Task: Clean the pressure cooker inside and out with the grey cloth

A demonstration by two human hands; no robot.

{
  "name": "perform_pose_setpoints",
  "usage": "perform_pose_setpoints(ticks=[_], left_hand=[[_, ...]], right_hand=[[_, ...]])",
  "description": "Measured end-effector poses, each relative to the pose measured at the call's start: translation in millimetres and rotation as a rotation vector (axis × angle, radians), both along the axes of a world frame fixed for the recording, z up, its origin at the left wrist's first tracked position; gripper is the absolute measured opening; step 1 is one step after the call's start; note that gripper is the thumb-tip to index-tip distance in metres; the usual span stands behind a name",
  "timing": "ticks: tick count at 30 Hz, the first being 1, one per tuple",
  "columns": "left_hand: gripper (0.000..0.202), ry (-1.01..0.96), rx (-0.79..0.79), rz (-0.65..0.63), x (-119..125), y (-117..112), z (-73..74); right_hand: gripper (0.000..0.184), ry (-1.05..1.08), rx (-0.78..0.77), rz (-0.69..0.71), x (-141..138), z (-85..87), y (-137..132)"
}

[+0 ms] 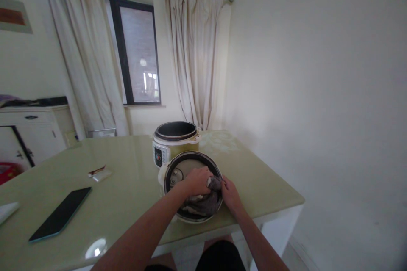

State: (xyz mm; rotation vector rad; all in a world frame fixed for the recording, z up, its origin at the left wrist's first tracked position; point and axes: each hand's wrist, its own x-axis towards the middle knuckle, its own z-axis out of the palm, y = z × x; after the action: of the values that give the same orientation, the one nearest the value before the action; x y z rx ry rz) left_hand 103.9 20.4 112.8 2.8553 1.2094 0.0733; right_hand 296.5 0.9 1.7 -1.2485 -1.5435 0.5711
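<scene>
The electric pressure cooker lid (184, 164) is near the front edge of the green table (133, 178), toward its right front corner. It is tilted, with its inner side facing the person. The left hand (199, 180) lies inside the lid, with the fingers curled upon a bunched grey cloth (205, 204), which covers the lower right part of the inner side. The right hand (232, 194) pinches the right rim of the lid between thumb and fingers; whether it also grips the end of the cloth, I cannot tell. Just behind the lid, closer to the far edge, the open electric pressure cooker (178, 149) stands upright, its control panel partly visible. On the left part of the table, a dark tablet (62, 214) lies near the front edge, and a small packet (101, 175) lies farther back.
</scene>
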Motion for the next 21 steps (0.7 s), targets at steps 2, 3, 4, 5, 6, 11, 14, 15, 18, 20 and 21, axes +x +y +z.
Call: perform_pose_setpoints(ticks=[2, 3, 4, 5, 6, 11, 14, 15, 18, 20, 21], left_hand=[[0.048, 0.050, -0.065, -0.060, -10.1, 1.7, 2.1], [0.050, 0.081, -0.101, -0.095, -16.0, 3.4, 5.2], [0.050, 0.117, -0.134, -0.123, -21.9, 5.5, 9.6], [0.048, 0.155, -0.162, -0.142, -27.5, 7.8, 15.4], [0.048, 0.196, -0.183, -0.146, -32.8, 10.3, 22.0], [0.055, 0.207, -0.075, 0.082, -53.8, 22.6, 52.1], [0.046, 0.083, 0.119, 0.189, -55.6, 25.1, 49.8], [0.044, 0.051, 0.177, 0.208, -52.5, 24.3, 45.1], [0.043, -0.008, 0.249, 0.227, -33.0, 16.9, 25.7], [0.042, -0.027, 0.222, 0.197, -16.3, 10.2, 13.7], [0.040, -0.034, 0.201, 0.180, -8.9, 7.2, 8.9]], right_hand=[[0.045, 0.022, 0.002, 0.009, -1.9, 1.8, -0.7], [0.045, 0.033, 0.002, 0.016, -3.1, 2.8, -1.1], [0.046, 0.041, 0.001, 0.024, -4.4, 3.7, -1.5], [0.046, 0.045, 0.003, 0.033, -5.7, 4.6, -2.0], [0.047, 0.044, 0.004, 0.039, -6.7, 5.3, -2.6], [0.049, 0.021, -0.013, 0.026, -8.4, 5.9, -3.9], [0.050, 0.009, -0.007, 0.026, -7.0, 3.7, -1.9], [0.049, 0.005, -0.002, 0.029, -6.3, 2.4, -0.7], [0.049, -0.003, 0.002, 0.043, -3.3, -3.6, 4.0], [0.048, -0.014, 0.003, 0.047, -0.7, -8.2, 6.8], [0.047, -0.022, 0.001, 0.042, 0.6, -10.3, 7.8]])
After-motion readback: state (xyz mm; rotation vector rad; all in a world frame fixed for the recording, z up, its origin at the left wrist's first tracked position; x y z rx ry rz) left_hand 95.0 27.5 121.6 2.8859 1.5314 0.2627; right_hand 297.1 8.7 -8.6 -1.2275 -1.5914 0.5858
